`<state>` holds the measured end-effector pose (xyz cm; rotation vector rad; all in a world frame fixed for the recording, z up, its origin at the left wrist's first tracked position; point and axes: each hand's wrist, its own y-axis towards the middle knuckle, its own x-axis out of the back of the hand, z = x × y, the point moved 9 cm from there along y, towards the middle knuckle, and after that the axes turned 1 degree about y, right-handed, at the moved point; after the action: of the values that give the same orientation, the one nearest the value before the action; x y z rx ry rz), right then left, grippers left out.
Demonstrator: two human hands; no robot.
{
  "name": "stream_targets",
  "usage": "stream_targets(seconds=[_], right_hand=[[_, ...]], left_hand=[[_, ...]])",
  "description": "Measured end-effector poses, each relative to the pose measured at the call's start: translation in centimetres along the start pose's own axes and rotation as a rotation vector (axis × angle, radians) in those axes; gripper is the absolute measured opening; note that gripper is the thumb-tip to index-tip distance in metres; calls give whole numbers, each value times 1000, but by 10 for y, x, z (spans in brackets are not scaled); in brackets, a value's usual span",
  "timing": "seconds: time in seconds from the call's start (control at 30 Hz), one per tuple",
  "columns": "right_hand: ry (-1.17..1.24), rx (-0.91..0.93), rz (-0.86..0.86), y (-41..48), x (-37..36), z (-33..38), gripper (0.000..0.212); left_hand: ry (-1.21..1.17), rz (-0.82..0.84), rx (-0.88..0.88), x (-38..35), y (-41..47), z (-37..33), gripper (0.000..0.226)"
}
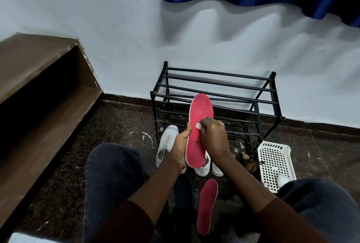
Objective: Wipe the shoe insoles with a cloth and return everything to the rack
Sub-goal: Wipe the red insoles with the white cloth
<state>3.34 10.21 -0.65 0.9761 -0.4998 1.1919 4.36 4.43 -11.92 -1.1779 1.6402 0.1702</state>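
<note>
I held up a long red foam insole (198, 110) with a pale edge, its toe end pointing up. It was in front of the black metal shoe rack (216, 94). It had some dark marks near the middle. A second red insole (207, 205) lay flat on the dark floor between my knees.

On the far left stood a brown wooden shelf (39, 86). Next came a loose white shoelace (142, 135), then a white lace-up shoe (166, 143) near my left hand (181, 145). Another white shoe (203, 167) peeked out from behind the insole I held. A white plastic basket (275, 164) full of holes stood just right of the rack.

My left hand was curled round the insole's left edge. My right hand (213, 137) pinched a small white cloth (198, 125) and pressed it on the red face.
</note>
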Motion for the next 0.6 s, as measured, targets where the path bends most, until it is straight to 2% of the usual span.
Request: stream_targets(seconds=[0.33,0.6], right_hand=[[151,-22,25,-61,-3,6,20],[105,-70,-18,-18,6,-5,14]], left_hand=[[20,-78,-24,3,1,-12,75],[33,-74,-23,1,-1,-6,75]])
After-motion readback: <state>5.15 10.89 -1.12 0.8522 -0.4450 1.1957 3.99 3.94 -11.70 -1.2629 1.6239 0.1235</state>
